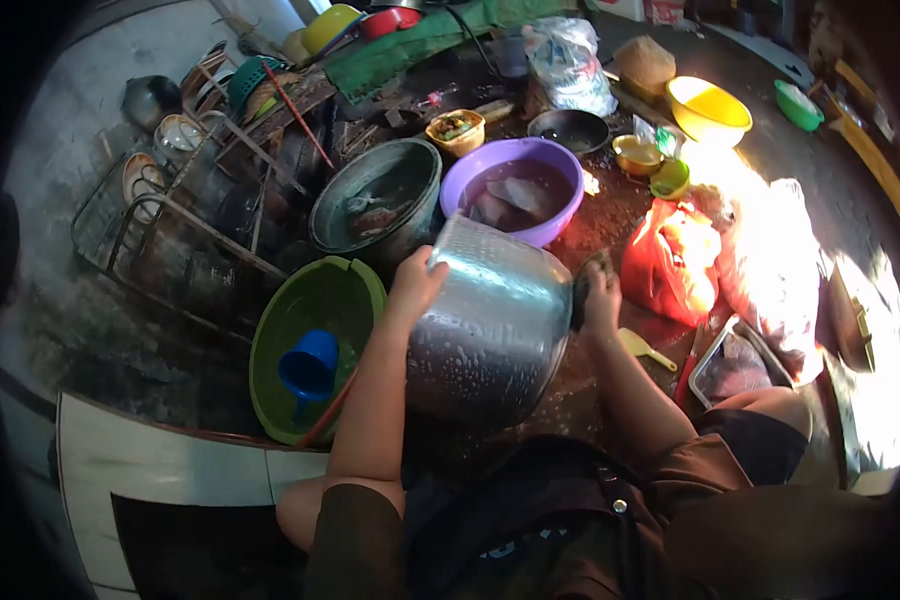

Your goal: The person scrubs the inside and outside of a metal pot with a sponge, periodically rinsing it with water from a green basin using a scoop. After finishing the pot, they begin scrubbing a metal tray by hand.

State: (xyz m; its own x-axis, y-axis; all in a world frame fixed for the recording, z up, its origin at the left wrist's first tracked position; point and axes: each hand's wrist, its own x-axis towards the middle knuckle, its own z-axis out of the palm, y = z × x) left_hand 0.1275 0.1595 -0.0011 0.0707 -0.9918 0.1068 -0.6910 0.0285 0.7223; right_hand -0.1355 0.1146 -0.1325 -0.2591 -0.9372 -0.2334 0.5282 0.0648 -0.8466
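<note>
A large wet metal pot (490, 330) is tilted in front of me, with water drops and suds on its side. My left hand (415, 288) grips its upper left edge, fingers closed. At the pot's right edge is my right hand (600, 295), fingers curled around a small dark brownish thing (592, 265) whose kind I cannot make out. The pot's inside is hidden from me. Just beyond it stands a purple basin (452, 185) of cloudy water with something pale in it. A green basin (270, 350) with a blue dipper (310, 362) is on the left.
A dark tub (425, 165) of water stands beside the purple basin. To the right are a red plastic bag (670, 260), a yellow-handled scoop (650, 350) and a metal tray (705, 375). A metal rack (185, 215) leans at the left wall. Farther back is a yellow basin (710, 110).
</note>
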